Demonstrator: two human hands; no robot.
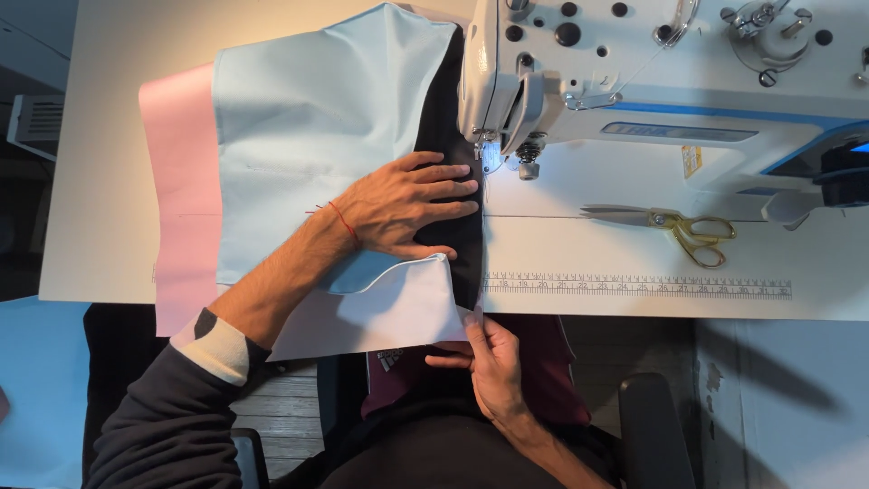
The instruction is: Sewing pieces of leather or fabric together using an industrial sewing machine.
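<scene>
Landmark: the white sewing machine (634,81) on the pale table (109,181); every place below is told from it.
Work in hand: sewing a seam, as I judge it, at the stage of lining up and feeding the cloth under the machine's head.
Cloth: light blue fabric (308,136) lies left of the machine head, with a black fabric strip (453,127) along its edge running under the presser foot (490,156); a pink fabric (181,190) lies further left, partly under the blue.
Left hand: the left hand (407,204) lies flat and spread, fingers pointing at the needle area, pressing the blue and black layers to the table just in front of the presser foot; it grips nothing.
Right hand: the right hand (489,358) is below the table edge, nearer the person, pinching the hanging lower edge of the cloth between thumb and fingers.
Other things: gold-handled scissors (674,226) lie right of the needle, under the machine's arm; a printed ruler (634,286) runs along the table's near edge.
Next move calls for: keeping the layered edges aligned and taut, left hand guiding flat, right hand feeding evenly, fingertips kept off the needle.
</scene>
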